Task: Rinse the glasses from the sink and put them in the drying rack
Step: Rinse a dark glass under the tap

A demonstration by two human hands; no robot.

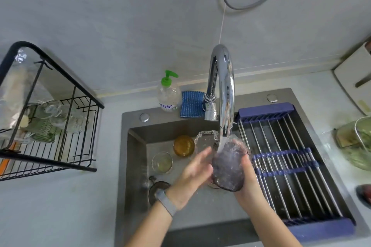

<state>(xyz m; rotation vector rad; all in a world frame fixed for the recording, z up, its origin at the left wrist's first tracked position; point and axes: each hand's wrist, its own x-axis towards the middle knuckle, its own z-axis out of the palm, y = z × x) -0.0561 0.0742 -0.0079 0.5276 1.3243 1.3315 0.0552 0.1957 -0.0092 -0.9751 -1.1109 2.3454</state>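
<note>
Two forearms enter from the bottom edge, cut off below the elbow; a grey band sits on the left wrist. Right hand [248, 174] curls round the side of a dark purple glass [227, 168], held tilted over the sink [138, 166] under the running water. Left hand [195, 170] has its fingers straight, tips against the glass's left side.

In the basin beyond: a small clear glass [162, 162], an amber glass [183, 145], and a clear wavy-rimmed glass [205, 139] partly behind the water stream. Drain stopper [158, 187] partly hidden by the left wrist. A blue-framed roll-up rack [291, 158] spans the sink's right half.

Chrome faucet [222, 94] arches over the middle. Behind it, soap bottle [168, 94] with green pump and a blue cloth [191, 104] on the sink's rear ledge.

Left, on the pale surface [60, 206], a black wire drying rack [50, 126] holds several clear and green glasses, blurred; its left side is cut off. Right edge: containers, indistinct. Grey tiled wall behind.
</note>
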